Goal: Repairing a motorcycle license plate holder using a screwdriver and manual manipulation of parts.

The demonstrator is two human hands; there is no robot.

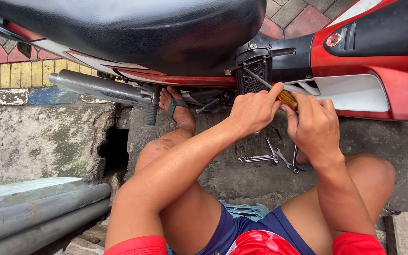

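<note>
A red and black motorbike (369, 61) stands close in front of me, its black seat (133, 28) filling the top of the view. My right hand (313, 123) is closed around the amber handle of a screwdriver (286, 97). The thin metal shaft runs up and left to a black vented cover (253, 75) on the bike's side. My left hand (253, 109) rests on the shaft near the handle, index finger stretched along it. Both forearms reach forward over my bare knees.
Several wrenches (272, 158) lie on the concrete under my hands. The chrome exhaust pipe (97, 89) runs left, with a black footpeg (152, 111) and my sandalled foot (173, 104) beside it. Grey pipes (38, 212) lie at lower left beside a dark gap (115, 148) in the kerb.
</note>
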